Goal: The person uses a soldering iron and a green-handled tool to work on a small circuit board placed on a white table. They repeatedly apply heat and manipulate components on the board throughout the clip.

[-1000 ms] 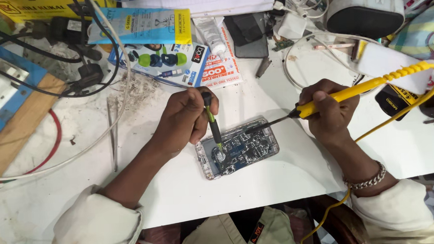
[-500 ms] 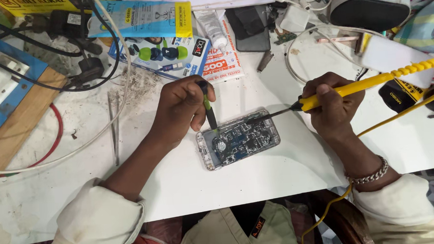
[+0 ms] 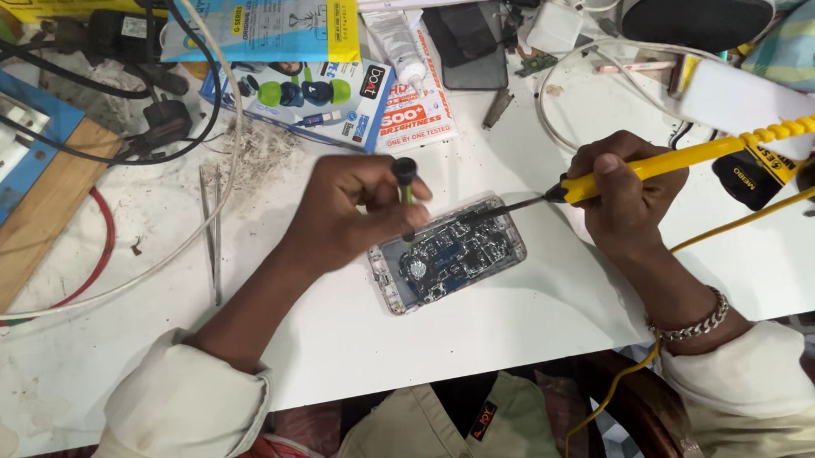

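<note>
White bench point(image 3: 339, 335), cluttered along the back. Opened phone point(image 3: 451, 255) lies at centre; left hand point(image 3: 355, 208) pinches a green-shafted tool point(image 3: 406, 190) upright on it, right hand point(image 3: 624, 190) grips a yellow soldering iron point(image 3: 664, 164), tip at the phone's top edge.

A white, stained tabletop point(image 3: 358, 343) carries an opened phone point(image 3: 448, 253) at centre, tweezers point(image 3: 212, 232) at nine o'clock, cartons point(image 3: 321, 89) at twelve, and a wooden board point(image 3: 30, 216) at ten.
</note>
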